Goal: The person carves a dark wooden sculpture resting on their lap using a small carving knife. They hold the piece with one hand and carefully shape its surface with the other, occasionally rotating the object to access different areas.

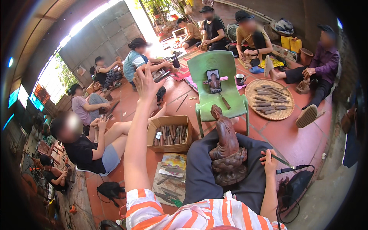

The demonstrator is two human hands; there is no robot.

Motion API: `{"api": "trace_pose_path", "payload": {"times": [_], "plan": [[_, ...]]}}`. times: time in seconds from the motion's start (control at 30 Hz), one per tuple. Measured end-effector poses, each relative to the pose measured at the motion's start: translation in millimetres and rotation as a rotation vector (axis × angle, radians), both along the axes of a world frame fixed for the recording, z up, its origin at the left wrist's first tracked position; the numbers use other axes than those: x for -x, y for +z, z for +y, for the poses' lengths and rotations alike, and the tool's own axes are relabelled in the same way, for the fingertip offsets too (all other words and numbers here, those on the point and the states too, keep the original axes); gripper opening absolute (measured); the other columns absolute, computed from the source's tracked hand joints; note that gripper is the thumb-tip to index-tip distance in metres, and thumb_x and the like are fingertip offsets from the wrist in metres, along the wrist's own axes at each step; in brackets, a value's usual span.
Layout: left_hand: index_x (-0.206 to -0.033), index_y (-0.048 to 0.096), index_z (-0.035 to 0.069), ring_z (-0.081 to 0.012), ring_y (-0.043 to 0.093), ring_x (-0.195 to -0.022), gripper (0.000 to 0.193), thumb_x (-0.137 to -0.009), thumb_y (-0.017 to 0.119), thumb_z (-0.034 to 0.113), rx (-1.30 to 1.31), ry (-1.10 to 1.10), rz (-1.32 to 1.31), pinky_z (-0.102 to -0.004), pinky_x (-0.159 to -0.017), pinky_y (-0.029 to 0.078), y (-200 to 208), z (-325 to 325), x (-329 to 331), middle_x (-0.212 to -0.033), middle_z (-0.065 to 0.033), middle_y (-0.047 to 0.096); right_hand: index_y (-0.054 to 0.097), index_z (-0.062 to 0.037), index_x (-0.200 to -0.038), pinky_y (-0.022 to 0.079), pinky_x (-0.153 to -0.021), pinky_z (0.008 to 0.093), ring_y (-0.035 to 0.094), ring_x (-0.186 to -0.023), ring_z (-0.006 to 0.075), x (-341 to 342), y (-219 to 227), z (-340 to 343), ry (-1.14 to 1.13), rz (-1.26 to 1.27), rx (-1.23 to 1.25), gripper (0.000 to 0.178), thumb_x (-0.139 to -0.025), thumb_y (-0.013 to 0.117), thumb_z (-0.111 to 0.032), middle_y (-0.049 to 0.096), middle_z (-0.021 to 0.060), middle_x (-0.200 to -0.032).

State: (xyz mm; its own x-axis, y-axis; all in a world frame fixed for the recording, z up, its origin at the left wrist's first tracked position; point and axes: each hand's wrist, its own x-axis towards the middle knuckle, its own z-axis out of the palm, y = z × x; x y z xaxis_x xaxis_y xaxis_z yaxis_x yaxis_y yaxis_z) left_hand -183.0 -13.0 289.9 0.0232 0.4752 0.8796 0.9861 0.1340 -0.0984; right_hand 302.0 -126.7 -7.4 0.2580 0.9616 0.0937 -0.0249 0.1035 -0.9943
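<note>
A dark brown carved wooden Buddha statue [227, 140] stands upright on its lotus base between my legs. My right hand [269, 163], beside my right knee, is closed around a slim metal carving tool [284, 160] whose blade points out to the right, apart from the statue. My left hand [147, 86] is raised high in front of me, left of the green chair, its fingers apart and nothing visible in them. Below that arm, a cardboard box [170, 147] holds many wooden-handled carving tools.
A green plastic chair [211, 61] ahead carries a phone [213, 81] and one handled tool [225, 101]. To its right, a round woven tray [289, 109] holds carving tools, near a mug [240, 79]. A black bag [297, 188] lies right. Several people sit around on the tiled floor.
</note>
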Motion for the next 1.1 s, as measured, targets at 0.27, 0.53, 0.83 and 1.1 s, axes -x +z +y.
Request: {"api": "trace_pose_path", "payload": {"times": [0.27,0.53,0.83,1.1], "plan": [[-0.141,0.04,0.016,-0.0322,0.044,-0.11,0.1,-0.056,0.087,0.037,0.023,-0.012,-0.002,-0.0441,-0.093,0.038,-2,3,-5,-0.116,-0.0113,0.041,0.058,-0.0029,-0.092,0.047,-0.044,0.0201,0.063,-0.057,0.0101,-1,2,-3,0.006,-0.012,0.024,0.025,-0.1,0.049,-0.024,0.069,0.0099,-0.09],[-0.14,0.04,0.016,-0.0311,0.045,-0.109,0.099,-0.055,0.086,0.036,0.025,-0.039,-0.005,-0.0434,-0.091,0.039,-5,3,-14,-0.114,-0.0107,0.041,0.057,-0.0028,-0.092,0.047,-0.044,0.0206,0.063,-0.057,0.0107,-1,-1,-3,0.002,0.017,0.024,0.024,-0.1,0.049,-0.024,0.069,0.0104,-0.089],[-0.14,0.04,0.015,-0.0297,0.045,-0.109,0.099,-0.055,0.086,0.034,0.019,-0.073,0.0,-0.0431,-0.091,0.039,-7,4,-19,-0.114,-0.0094,0.041,0.056,-0.0052,-0.092,0.045,-0.044,0.0203,0.061,-0.055,0.0095,-1,-4,-2,0.01,0.003,0.014,0.023,-0.1,0.049,-0.025,0.069,0.0098,-0.088],[-0.138,0.041,0.014,-0.0296,0.045,-0.109,0.098,-0.054,0.087,0.035,-0.008,-0.135,0.021,-0.0426,-0.092,0.038,2,3,-40,-0.113,-0.0096,0.04,0.056,-0.0052,-0.092,0.046,-0.044,0.0205,0.06,-0.054,0.0099,-1,-5,-2,0.015,0.034,0.021,0.022,-0.1,0.05,-0.025,0.069,0.0102,-0.088]]}}
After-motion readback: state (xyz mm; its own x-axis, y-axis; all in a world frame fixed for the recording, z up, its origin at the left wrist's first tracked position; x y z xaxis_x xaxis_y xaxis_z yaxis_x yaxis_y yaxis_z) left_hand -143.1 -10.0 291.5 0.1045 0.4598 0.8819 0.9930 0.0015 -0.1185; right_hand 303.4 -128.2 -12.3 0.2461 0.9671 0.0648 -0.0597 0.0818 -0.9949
